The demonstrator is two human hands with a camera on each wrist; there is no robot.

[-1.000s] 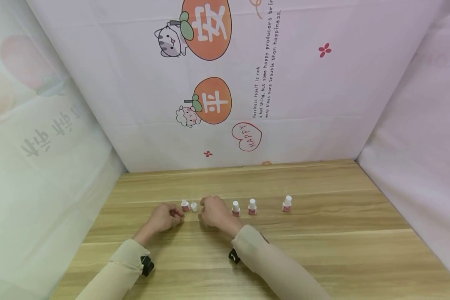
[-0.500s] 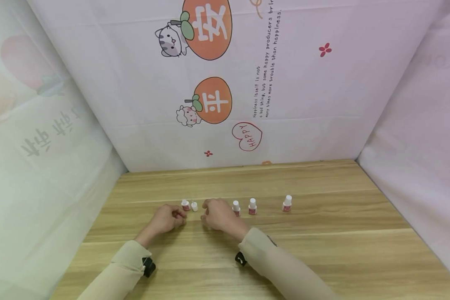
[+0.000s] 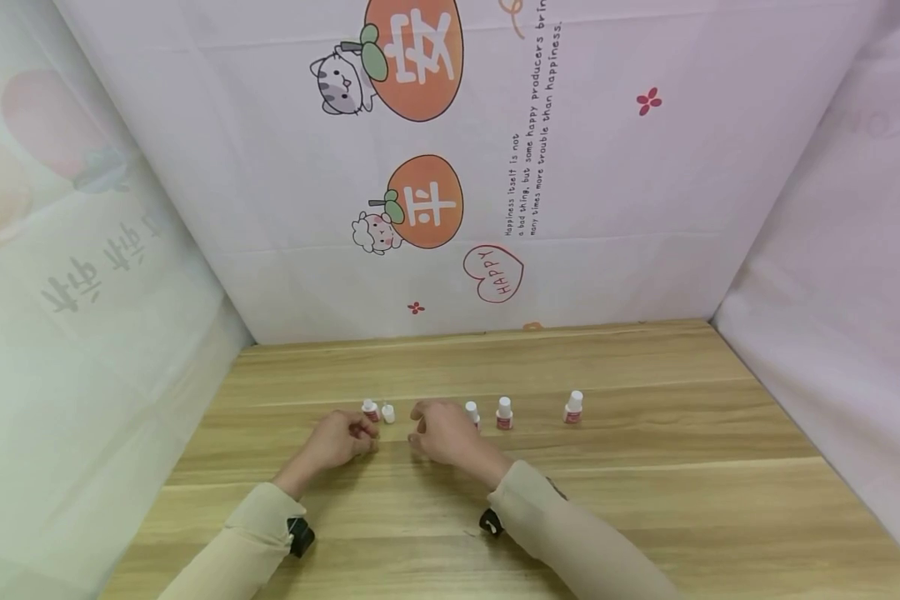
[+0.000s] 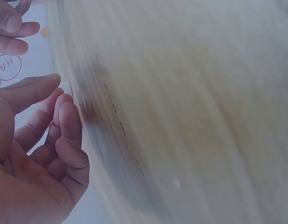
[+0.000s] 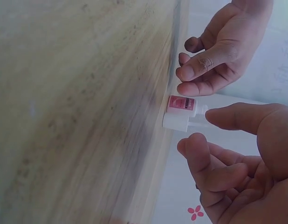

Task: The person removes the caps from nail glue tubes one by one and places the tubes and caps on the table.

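A small white bottle with a pink label [image 3: 371,411] stands uncapped on the table. Close on its right stands its white cap [image 3: 388,414], its thin translucent stem pointing up; the right wrist view shows this cap [image 5: 175,122] beside the bottle [image 5: 180,103]. My left hand [image 3: 337,439] is near the bottle's front, fingers loosely curled around nothing. To the right of the cap, my right hand [image 3: 446,432] holds nothing, its thumb and fingers apart. It partly hides a capped bottle [image 3: 472,410]. In the left wrist view my left hand [image 4: 41,154] covers most of the bottle.
Two more capped bottles stand farther right, one nearer [image 3: 504,413] and one apart [image 3: 573,407]. The wood-grain table [image 3: 645,500] meets a printed white cloth [image 3: 607,250] at the back; white cloth also hangs on both sides.
My right hand has drawn right, away from the cap, and now covers part of the nearest capped bottle. My left hand has shifted slightly right. The bottles and the cap look unmoved.
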